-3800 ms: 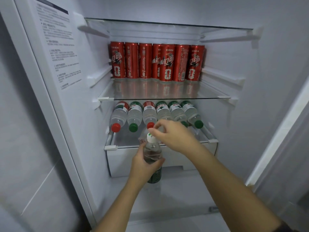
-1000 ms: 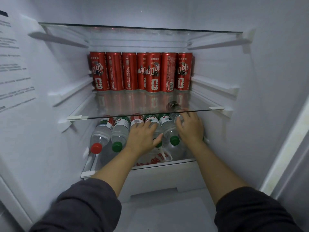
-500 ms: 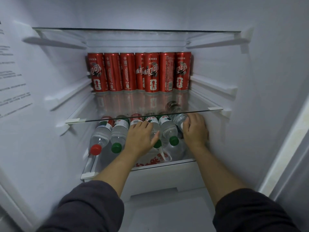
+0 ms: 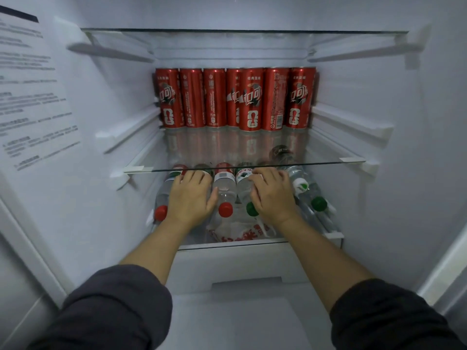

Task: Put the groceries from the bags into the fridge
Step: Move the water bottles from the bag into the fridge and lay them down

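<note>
Both hands are reaching in just under the front edge of the glass shelf (image 4: 328,162). The left hand (image 4: 190,195) is lying palm down with fairly straight fingers, open and pressing on the water bottles (image 4: 225,188), which are lying on their sides below that shelf with their caps pointing outward. The right hand (image 4: 273,195) is arching over the bottles further right under the shelf, its fingers bending at the knuckles; whether it is gripping one I cannot tell. A red-capped bottle (image 4: 225,198) is showing between the two hands. A white-capped bottle (image 4: 299,184) is lying under the shelf's right end, just beside the right hand. Red cans (image 4: 233,98) are standing in a row on top of the shelf, at its back. A plastic bag (image 4: 242,232) with red print is lying below the shelf's front edge, under the bottle necks. A white drawer (image 4: 252,261) is sitting lower down
</note>
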### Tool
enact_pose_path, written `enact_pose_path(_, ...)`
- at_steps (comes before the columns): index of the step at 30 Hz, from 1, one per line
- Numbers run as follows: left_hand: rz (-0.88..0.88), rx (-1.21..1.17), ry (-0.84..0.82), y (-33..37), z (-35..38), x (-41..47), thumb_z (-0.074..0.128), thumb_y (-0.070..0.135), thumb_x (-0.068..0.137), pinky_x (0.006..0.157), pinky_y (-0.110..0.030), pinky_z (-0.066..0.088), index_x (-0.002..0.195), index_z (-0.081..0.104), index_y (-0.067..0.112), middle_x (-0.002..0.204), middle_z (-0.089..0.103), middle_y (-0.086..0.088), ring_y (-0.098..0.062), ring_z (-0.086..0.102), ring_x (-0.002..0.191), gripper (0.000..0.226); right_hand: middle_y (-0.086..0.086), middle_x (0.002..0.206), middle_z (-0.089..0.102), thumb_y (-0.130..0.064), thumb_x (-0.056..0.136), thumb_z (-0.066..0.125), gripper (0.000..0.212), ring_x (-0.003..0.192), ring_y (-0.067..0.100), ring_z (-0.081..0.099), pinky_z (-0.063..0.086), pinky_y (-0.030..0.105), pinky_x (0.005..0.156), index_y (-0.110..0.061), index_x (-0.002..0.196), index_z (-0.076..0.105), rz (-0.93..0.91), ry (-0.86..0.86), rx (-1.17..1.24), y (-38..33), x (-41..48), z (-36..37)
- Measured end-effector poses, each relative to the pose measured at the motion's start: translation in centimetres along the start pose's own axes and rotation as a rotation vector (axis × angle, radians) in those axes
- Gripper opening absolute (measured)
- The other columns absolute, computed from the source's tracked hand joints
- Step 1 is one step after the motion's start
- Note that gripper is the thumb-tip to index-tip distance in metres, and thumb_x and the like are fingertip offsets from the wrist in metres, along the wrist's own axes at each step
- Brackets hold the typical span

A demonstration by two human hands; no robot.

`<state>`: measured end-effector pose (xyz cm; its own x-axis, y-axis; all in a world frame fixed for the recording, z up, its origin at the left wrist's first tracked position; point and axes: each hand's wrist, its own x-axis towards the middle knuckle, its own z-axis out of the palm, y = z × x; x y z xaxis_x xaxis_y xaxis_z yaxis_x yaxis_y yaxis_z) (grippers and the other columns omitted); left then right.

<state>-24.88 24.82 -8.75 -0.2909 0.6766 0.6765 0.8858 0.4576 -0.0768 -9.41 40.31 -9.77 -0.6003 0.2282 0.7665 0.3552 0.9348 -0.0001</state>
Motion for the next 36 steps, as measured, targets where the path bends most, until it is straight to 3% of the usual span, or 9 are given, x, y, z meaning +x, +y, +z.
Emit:
enact_pose_path(9,-0.048,0.045,0.033,-1.0,-0.7,-1.0,0.036,0.042,0.086,0.079,-0.043,0.042,0.096,0.062,0.009,0.089,0.064,-0.007,-0.029,0.058,0.083,0.043,0.004,0.104,0.064,-0.024,0.087,0.049,0.025,0.101,0.021,0.055,0.033,0.038,0.094,-0.012,0.098,0.068,-0.112,0.137,0.046,-1.8,-0.4,0.0)
enact_pose_path(13,-0.178,0.077,0.007,-2.6,-0.7,-1.7,0.031,0.040,0.088,0.075,-0.041,0.038,0.097,0.060,0.011,0.087,0.063,-0.006,-0.028,0.057,0.082,0.042,0.003,0.103,0.065,-0.027,0.089,0.048,0.025,0.099,0.022,0.057,0.033,0.038,0.091,-0.013,0.095,0.068,-0.146,0.062,-0.033,-1.8,0.1,0.9)
enact_pose_path(19,-0.211,0.031,-0.011,-3.1,-0.1,-1.8,0.026,0.040,0.089,0.070,-0.039,0.037,0.096,0.058,0.010,0.085,0.061,-0.006,-0.028,0.056,0.081,0.044,0.004,0.106,0.063,-0.030,0.092,0.043,0.028,0.100,0.024,0.057,0.038,0.044,0.090,-0.014,0.098,0.066,-0.126,-0.063,-0.101,-2.0,0.4,1.8)
enact_pose_path(23,-0.305,-0.074,0.057,-1.0,-0.7,-1.8,0.030,0.037,0.090,0.078,-0.042,0.037,0.098,0.060,0.010,0.091,0.063,-0.007,-0.029,0.057,0.087,0.041,0.006,0.109,0.063,-0.032,0.092,0.040,0.035,0.104,0.026,0.058,0.040,0.046,0.095,-0.013,0.105,0.065,0.009,-0.118,-0.038,-3.3,0.0,0.3)
enact_pose_path(28,-0.326,-0.382,0.149,4.9,-2.2,-4.7,0.035,0.036,0.092,0.099,-0.045,0.033,0.114,0.059,0.011,0.114,0.061,-0.006,-0.026,0.052,0.110,0.041,0.007,0.129,0.056,-0.034,0.094,0.037,0.042,0.125,0.025,0.048,0.032,0.051,0.110,-0.015,0.125,0.058,0.229,-0.081,0.026,-5.1,-4.9,-3.6)
enact_pose_path(32,-0.240,-0.609,0.081,8.7,-3.1,-8.5,0.031,0.039,0.095,0.108,-0.052,0.031,0.118,0.059,0.013,0.120,0.059,-0.005,-0.025,0.049,0.118,0.044,0.010,0.140,0.051,-0.037,0.096,0.038,0.046,0.134,0.029,0.042,0.031,0.054,0.111,-0.018,0.136,0.048,0.393,-0.119,-0.040,-6.6,-11.1,-7.0)
enact_pose_path(36,-0.103,-0.711,-0.078,12.0,-3.0,-13.4,0.027,0.042,0.097,0.118,-0.050,0.018,0.127,0.056,0.011,0.130,0.057,-0.006,-0.026,0.047,0.128,0.052,0.010,0.150,0.042,-0.042,0.097,0.031,0.052,0.141,0.031,0.036,0.029,0.055,0.113,-0.021,0.144,0.039,0.576,-0.274,-0.112,-8.0,-18.3,-10.2)
